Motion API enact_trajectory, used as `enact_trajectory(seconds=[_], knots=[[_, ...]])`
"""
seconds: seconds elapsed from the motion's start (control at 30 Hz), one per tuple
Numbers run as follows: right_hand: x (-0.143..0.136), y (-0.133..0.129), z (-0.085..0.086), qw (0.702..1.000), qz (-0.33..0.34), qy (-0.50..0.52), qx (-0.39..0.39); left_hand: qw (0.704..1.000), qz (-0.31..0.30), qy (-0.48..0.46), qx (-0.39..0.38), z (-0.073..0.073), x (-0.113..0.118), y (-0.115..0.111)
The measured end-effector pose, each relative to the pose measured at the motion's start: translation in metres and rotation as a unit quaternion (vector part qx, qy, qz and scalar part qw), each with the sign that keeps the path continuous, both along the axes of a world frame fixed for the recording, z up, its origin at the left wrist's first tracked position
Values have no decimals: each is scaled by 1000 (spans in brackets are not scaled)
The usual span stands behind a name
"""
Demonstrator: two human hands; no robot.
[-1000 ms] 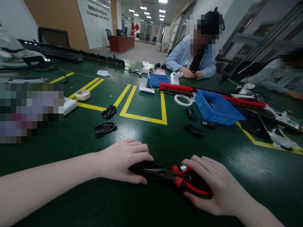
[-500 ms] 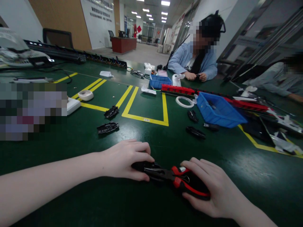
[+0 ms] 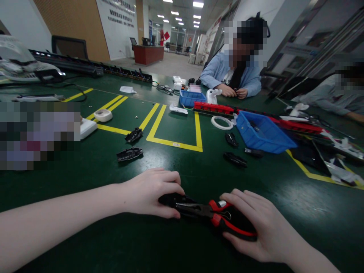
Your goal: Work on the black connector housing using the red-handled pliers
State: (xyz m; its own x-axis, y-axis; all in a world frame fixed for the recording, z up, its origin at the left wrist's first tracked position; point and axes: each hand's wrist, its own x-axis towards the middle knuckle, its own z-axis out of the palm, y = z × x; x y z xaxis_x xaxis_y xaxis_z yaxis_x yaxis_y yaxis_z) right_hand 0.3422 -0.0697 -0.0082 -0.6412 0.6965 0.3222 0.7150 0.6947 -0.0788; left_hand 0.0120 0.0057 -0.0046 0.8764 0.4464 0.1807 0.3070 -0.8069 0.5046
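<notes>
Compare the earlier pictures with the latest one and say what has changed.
Since the middle picture, the right hand and the pliers have shifted slightly to the right. Nothing was taken hold of or let go. The left hand stays on the black part, and the larger blue bin and white ring lie where they were. The whole view shifted slightly after the first picture.

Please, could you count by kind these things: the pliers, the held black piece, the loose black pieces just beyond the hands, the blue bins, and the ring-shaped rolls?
Pliers: 1
Held black piece: 1
Loose black pieces: 5
Blue bins: 2
Ring-shaped rolls: 2
Total: 11
</notes>
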Motion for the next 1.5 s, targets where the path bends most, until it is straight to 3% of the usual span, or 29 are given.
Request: enact_trajectory(seconds=[0.73,1.5], knots=[[2,1,1,999,15,-14,32,1000,-2,4,9,1,0,0],[9,4,1,1000,-17,-7,6,992,-27,-59,106,-5,-5,-2]])
